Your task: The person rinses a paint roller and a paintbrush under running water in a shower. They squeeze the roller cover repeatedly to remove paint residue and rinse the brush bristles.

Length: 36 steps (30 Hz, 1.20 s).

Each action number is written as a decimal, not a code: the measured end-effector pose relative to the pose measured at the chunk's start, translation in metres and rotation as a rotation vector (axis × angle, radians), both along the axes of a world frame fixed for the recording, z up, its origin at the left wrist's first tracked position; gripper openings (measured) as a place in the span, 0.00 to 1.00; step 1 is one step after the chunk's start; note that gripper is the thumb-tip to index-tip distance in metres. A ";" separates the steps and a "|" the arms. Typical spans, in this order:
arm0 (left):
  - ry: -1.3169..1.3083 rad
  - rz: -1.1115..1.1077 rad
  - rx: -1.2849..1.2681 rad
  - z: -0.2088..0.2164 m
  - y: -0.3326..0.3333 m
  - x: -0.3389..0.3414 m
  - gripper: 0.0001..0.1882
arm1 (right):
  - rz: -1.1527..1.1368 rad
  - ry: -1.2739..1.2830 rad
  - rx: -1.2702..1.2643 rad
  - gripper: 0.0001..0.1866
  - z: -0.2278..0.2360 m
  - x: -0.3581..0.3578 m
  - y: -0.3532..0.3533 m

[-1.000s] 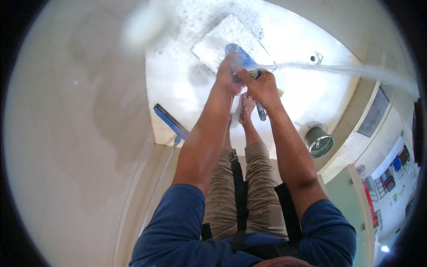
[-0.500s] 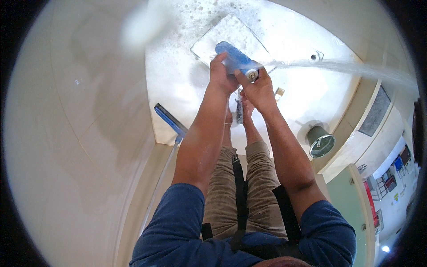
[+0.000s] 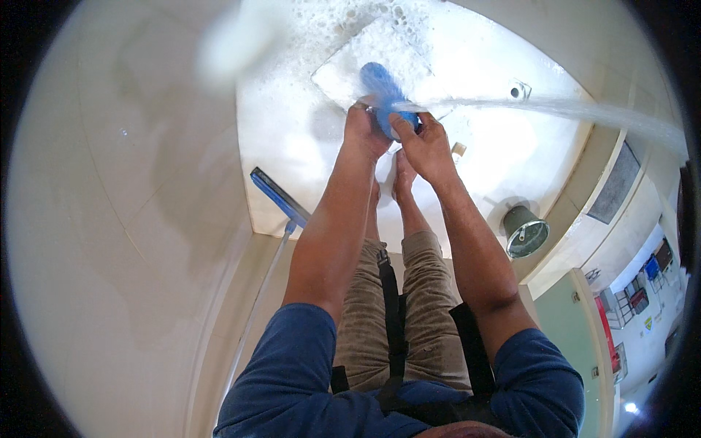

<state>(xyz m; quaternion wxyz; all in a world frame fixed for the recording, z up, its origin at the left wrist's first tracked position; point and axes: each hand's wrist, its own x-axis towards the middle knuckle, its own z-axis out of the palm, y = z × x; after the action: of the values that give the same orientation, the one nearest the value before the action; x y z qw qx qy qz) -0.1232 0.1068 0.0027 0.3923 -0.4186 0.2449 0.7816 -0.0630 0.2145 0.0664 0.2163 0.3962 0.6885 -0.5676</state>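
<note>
Head view: both hands up front over the foamy floor (image 3: 307, 146). Left hand (image 3: 365, 131) and right hand (image 3: 423, 142), fingers wrapped on blue bottle (image 3: 383, 95), now tipped more upright than half a second ago; water stream (image 3: 584, 111) passing it

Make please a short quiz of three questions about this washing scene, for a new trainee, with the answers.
1. True or false: both the left hand and the right hand are on the blue object.
2. What strikes the blue object from the right side of the picture?
A) a stream of water
B) a cloth
C) a broom
3. What tool with a blue head lies on the wet floor to the person's left?

Key:
1. True.
2. A, the stream of water.
3. A squeegee with a long pale handle.
</note>
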 end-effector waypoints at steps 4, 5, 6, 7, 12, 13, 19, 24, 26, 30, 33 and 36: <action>0.021 -0.110 -0.090 -0.011 0.002 -0.003 0.19 | 0.003 -0.002 0.023 0.36 0.017 -0.006 -0.013; 0.062 -0.073 -0.065 -0.012 0.002 -0.003 0.18 | 0.029 0.013 0.035 0.36 0.024 -0.009 -0.016; 0.104 -0.035 -0.041 -0.012 0.001 -0.004 0.18 | 0.018 0.007 0.013 0.36 0.022 -0.009 -0.015; 0.146 0.003 -0.018 -0.013 0.000 -0.004 0.18 | 0.007 0.001 -0.009 0.36 0.017 -0.007 -0.013; 0.034 0.065 0.013 -0.004 -0.001 -0.005 0.19 | -0.023 0.007 0.040 0.33 -0.006 0.003 -0.010; 0.103 0.022 0.030 -0.017 -0.007 -0.002 0.19 | -0.041 -0.011 -0.001 0.34 0.006 -0.003 -0.011; 0.095 -0.273 -0.173 0.013 0.013 -0.015 0.24 | -0.027 -0.010 0.097 0.31 0.012 -0.003 -0.012; 0.088 -0.044 -0.040 0.006 0.001 -0.013 0.24 | -0.052 0.058 0.046 0.29 0.001 0.000 -0.009; 0.154 -0.152 -0.079 -0.004 -0.003 -0.011 0.24 | -0.155 0.027 -0.054 0.28 0.007 -0.005 -0.009; 0.134 -0.120 -0.045 -0.011 0.000 -0.009 0.21 | -0.222 -0.107 -0.205 0.30 0.022 -0.013 -0.007; 0.036 -0.130 -0.081 0.000 0.006 -0.020 0.19 | -0.194 -0.115 -0.099 0.33 0.022 -0.018 -0.009; -0.034 -0.077 -0.007 0.013 0.004 -0.020 0.19 | -0.228 -0.023 -0.071 0.36 0.019 -0.014 -0.009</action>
<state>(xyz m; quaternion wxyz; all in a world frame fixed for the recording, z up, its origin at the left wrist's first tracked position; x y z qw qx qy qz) -0.1429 0.1112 0.0153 0.4248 -0.4232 0.2569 0.7579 -0.0773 0.2051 0.0850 0.1721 0.4706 0.6158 -0.6081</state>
